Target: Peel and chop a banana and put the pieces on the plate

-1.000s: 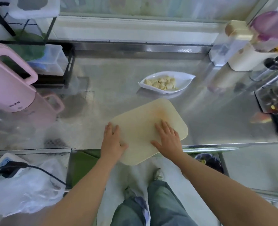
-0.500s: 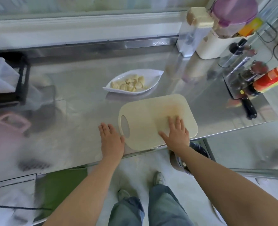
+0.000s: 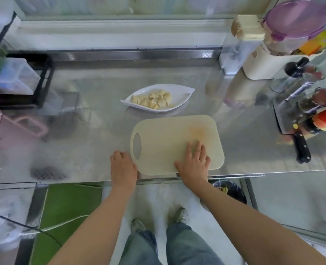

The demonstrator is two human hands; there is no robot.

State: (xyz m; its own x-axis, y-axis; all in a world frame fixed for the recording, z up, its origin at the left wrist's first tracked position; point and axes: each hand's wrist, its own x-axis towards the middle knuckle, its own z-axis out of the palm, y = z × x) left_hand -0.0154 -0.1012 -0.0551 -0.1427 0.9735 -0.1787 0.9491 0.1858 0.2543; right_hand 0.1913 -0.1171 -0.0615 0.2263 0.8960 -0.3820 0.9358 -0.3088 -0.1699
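- Steel counter (image 3: 93, 131): carries all items.
- Cutting board (image 3: 167, 142): near edge, bare, handle hole to the left.
- Plate (image 3: 185, 92): white, just beyond the board.
- Cleaver (image 3: 302, 148): far right, untouched.
- Right hand (image 3: 194, 163): flat on the board, fingers straight, gripping nothing.
- Left hand (image 3: 122, 167): at the board's handle end, fingers bent; hold on the edge cannot be told.
- Banana pieces (image 3: 152, 100): heaped on the plate.

Judgement: chopping appears finished. Any board shift should be level, under an even palm and clear of the plate.
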